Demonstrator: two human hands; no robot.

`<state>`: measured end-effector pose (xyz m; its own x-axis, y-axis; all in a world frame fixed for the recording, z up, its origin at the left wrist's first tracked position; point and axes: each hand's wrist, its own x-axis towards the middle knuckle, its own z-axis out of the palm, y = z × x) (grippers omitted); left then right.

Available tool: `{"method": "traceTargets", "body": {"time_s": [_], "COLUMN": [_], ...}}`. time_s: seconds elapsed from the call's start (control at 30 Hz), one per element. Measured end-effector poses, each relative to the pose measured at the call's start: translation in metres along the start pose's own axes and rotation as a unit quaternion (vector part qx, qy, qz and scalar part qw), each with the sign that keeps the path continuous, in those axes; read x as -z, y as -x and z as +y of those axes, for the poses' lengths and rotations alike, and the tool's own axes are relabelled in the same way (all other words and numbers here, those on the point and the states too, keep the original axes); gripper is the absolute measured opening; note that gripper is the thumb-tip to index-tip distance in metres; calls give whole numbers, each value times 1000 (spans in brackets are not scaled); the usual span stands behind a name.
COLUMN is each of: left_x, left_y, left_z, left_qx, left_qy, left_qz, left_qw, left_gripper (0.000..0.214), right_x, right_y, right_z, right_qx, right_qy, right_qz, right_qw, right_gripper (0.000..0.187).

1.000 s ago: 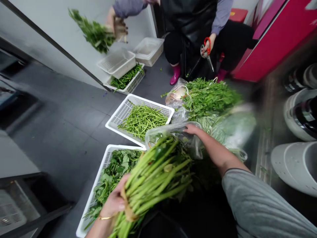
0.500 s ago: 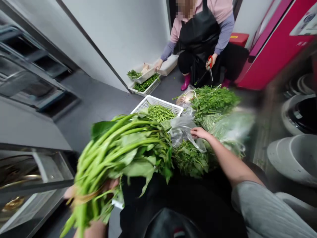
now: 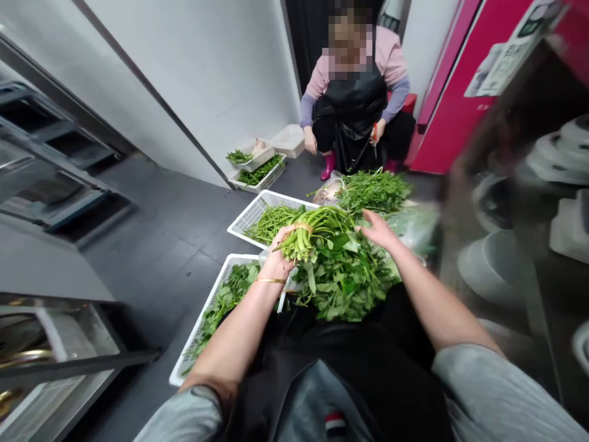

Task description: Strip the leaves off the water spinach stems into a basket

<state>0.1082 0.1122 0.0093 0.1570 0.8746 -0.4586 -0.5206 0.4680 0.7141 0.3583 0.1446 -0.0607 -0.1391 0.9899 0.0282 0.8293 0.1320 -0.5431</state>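
My left hand [image 3: 279,256] is closed around the stem end of a tied bundle of leafy greens [image 3: 322,236], held out in front of me over a heap of leafy greens [image 3: 343,279]. A gold bracelet sits on that wrist. Just right of the bundle, my right hand [image 3: 378,229] hovers with its fingers spread, touching or nearly touching the leaves. A white basket of leaves [image 3: 216,307] lies on the floor below my left arm. Beyond it stands a white basket of green stems [image 3: 257,218].
A person in a black apron [image 3: 356,104] squats opposite, holding red-handled scissors [image 3: 374,136]. Small white baskets [image 3: 257,162] with greens stand by the wall. More herbs [image 3: 375,190] lie ahead. A red cabinet [image 3: 455,98] is at the right, metal shelving [image 3: 55,184] at the left.
My left hand has swung the bundle from low at my left up to the centre over the heap. My right hand has let go of the plastic bag and moved beside the bundle.
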Motion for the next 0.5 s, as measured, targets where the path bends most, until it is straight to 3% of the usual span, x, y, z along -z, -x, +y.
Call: {"method": "traceTargets", "body": {"time_s": [0.07,0.13,0.2,0.27,0.33,0.4,0.5], "left_x": [-12,-25,-38,-47,-46,-31,14], "left_y": [6,16,24,23,10,-14,-57], "left_z": [-1,2,10,25,43,54,35], "left_qx": [16,20,24,26,38,37,-45], "left_qy": [-39,-81,-116,-131,-144,-167,-205], "left_qz": [-32,-80,-135,-173,-187,-182,-144], "left_qw": [999,993,984,976,971,968,967], "left_gripper": [17,19,24,31,48,70,76], "right_x": [17,33,51,66,78,89,122], "right_y": [12,16,13,3,-9,-19,-18], "right_z": [-19,-36,-47,-51,-49,-41,-14], "right_qx": [141,232,255,269,265,214,107], "right_qy": [-9,-8,-18,-50,-79,-85,-62], "right_qz": [27,69,103,105,104,141,215], "right_qw": [990,970,961,956,955,963,969], "right_gripper": [93,109,111,98,78,62,60]}}
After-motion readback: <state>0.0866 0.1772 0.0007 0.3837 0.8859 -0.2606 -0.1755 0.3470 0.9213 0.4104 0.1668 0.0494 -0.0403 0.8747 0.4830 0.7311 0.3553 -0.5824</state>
